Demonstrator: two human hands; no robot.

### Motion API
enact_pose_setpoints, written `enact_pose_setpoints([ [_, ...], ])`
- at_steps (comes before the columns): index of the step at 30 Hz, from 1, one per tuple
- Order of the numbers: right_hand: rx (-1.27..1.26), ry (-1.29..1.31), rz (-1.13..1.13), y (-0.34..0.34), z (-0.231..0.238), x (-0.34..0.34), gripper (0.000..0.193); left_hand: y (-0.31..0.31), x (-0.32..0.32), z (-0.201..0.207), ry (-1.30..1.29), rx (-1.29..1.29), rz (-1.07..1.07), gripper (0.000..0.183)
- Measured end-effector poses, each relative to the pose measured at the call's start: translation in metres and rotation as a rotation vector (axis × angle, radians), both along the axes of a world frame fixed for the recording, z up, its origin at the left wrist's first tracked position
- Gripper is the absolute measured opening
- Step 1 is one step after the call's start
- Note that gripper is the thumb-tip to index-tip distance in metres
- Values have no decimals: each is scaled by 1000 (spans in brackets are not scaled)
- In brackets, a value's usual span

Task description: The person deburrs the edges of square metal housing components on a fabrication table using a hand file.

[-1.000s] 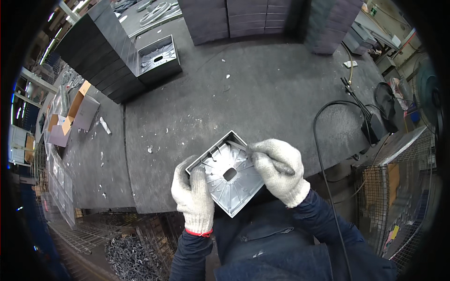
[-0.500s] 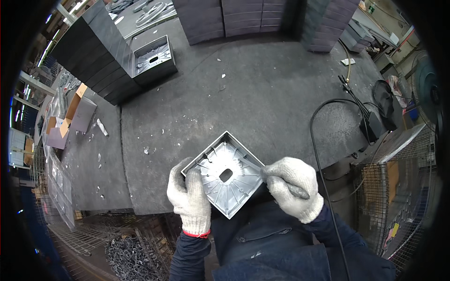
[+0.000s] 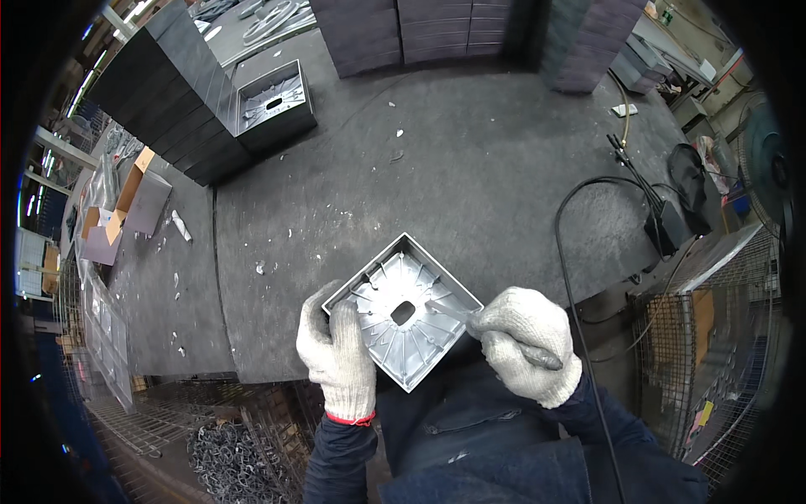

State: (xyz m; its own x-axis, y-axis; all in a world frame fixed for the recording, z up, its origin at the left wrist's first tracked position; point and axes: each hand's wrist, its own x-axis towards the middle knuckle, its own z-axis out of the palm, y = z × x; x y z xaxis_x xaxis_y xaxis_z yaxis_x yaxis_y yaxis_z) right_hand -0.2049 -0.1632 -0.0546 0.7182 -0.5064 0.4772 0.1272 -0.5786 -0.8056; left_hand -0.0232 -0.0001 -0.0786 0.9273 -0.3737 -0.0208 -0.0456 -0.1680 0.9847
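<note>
A square, shallow metal housing (image 3: 424, 338) is held in front of my body, turned so one corner points toward me. Ribs spread over its shiny inner floor around a dark oblong hole in the middle. My left hand (image 3: 340, 349), in a white knit glove with greyed fingers, grips the housing's left corner, thumb inside the wall. At the right corner is my right hand (image 3: 529, 344), gloved too, its fingers curled closed. A thin greyish strip seems to run from those fingers over the housing's inside, but I cannot make out what it is.
Dark housings are stacked at the far left (image 3: 159, 101) and along the back (image 3: 437, 34); a similar open housing (image 3: 306, 105) sits beside the left stack. A black cable (image 3: 561, 244) loops down on the right. White scraps dot the grey table (image 3: 437, 176). An open carton (image 3: 147, 202) stands left.
The right hand has shifted slightly right and down, a little away from the housing's corner. The left hand and the housing have barely moved.
</note>
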Motion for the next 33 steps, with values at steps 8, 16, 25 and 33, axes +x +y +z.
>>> enact_pose_setpoints([
  [8, 78, 8, -124, 9, -7, 3, 13, -3, 1, 1, 8, -14, -6, 30],
  [16, 473, 18, -187, 23, -9, -7, 18, 0, 1, -2, 0, -2, 1, 30],
  [25, 469, -7, -237, 31, -19, -3, 24, -2, 2, -3, 4, -30, 6, 30],
  [33, 526, -101, -211, 28, -24, 0, 23, -1, 2, -4, -33, -29, -2, 29],
])
